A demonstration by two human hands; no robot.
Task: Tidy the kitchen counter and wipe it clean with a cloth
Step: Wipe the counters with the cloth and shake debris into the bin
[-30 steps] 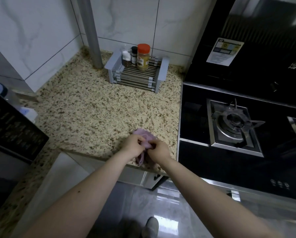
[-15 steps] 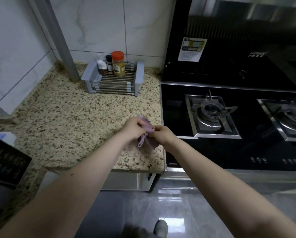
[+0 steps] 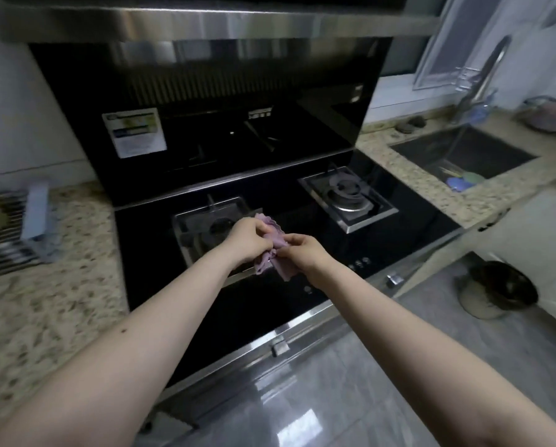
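A small purple cloth (image 3: 278, 240) hangs bunched between both hands in mid-air above the black glass stove (image 3: 160, 253), over its left burner. My left hand (image 3: 249, 238) grips the cloth's upper part. My right hand (image 3: 302, 251) pinches its lower right part, and a loose corner dangles below. The speckled granite counter (image 3: 60, 285) lies to the left of the stove, and another stretch of it runs on the right around the sink (image 3: 464, 153).
A grey dish rack (image 3: 28, 227) stands at the far left on the counter. The right burner (image 3: 347, 195) sits behind my hands. A tall tap (image 3: 483, 72) rises over the sink, which holds blue and green items. A dark round bin (image 3: 499, 288) stands on the floor at right.
The view has swung right, from the left counter to the stove and sink. Both hands, still holding the cloth, have moved from the counter's front edge to above the left burner.
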